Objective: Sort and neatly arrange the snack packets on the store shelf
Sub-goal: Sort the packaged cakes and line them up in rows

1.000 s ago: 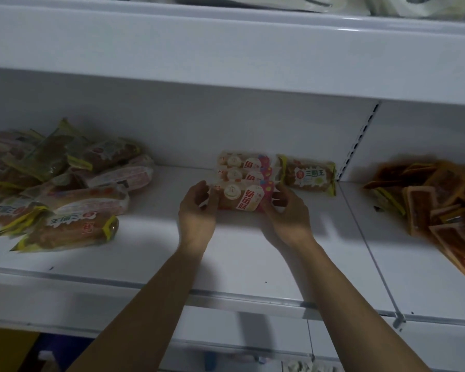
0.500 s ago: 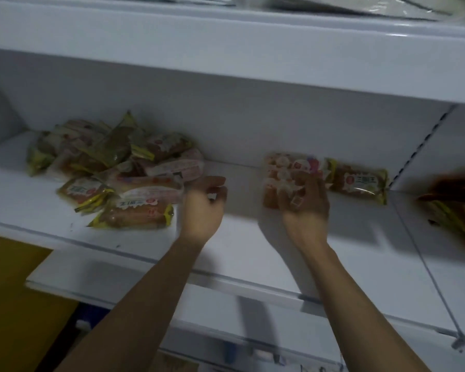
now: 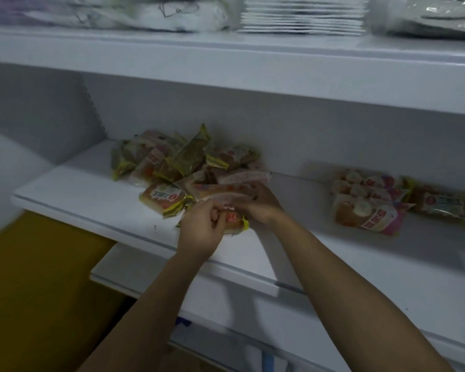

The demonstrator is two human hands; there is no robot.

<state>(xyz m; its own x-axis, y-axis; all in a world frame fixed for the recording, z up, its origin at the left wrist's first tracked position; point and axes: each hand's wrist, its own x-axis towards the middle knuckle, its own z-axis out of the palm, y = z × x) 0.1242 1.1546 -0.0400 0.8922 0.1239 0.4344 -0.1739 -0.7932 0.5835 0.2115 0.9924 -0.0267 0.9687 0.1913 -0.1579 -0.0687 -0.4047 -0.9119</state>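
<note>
A loose heap of snack packets [image 3: 183,159] lies on the white shelf [image 3: 91,202], left of middle. At the heap's near edge my left hand [image 3: 202,229] curls its fingers round a yellow-edged packet [image 3: 232,221]. My right hand [image 3: 261,204] grips a pink-and-white packet [image 3: 220,190] just behind it. The two hands touch each other. To the right, a tidy stack of pink packets [image 3: 368,204] lies flat, with one yellow-edged packet [image 3: 443,204] beside it.
The shelf above [image 3: 226,63] overhangs the work area and carries white wrapped goods [image 3: 304,14]. An upright panel [image 3: 91,108] bounds the shelf on the left. A lower shelf [image 3: 145,275] juts out beneath, with a yellow surface [image 3: 38,291] below left.
Both hands have left the pink stack and moved left to the loose heap, where each has taken hold of a packet. My view has swung left as well.
</note>
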